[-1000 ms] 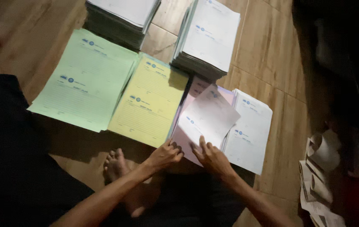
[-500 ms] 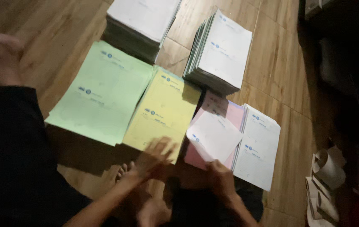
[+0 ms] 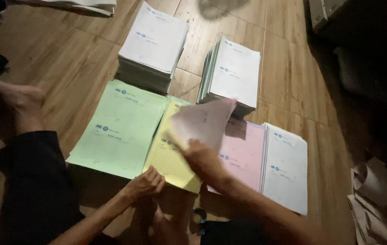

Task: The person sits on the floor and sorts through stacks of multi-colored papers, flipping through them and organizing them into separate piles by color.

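Observation:
Four flat piles of printed forms lie side by side on the wooden floor: a green pile (image 3: 116,129), a yellow pile (image 3: 171,161), a pink pile (image 3: 243,152) and a white pile (image 3: 286,165). My right hand (image 3: 202,156) holds a pale pink sheet (image 3: 202,120) lifted above the yellow pile; the sheet is blurred. My left hand (image 3: 146,183) rests with curled fingers on the near edge of the yellow pile.
Two thick stacks of white forms (image 3: 152,45) (image 3: 233,75) stand behind the coloured piles. A bare foot (image 3: 21,97) and a dark trouser leg (image 3: 30,181) lie at the left. Crumpled paper (image 3: 375,199) sits at the right, dark boxes (image 3: 352,27) at the top right.
My right hand has lifted a sheet off the pink pile and swung it left over the yellow pile. My left hand stays at the yellow pile's near edge. The camera has tilted.

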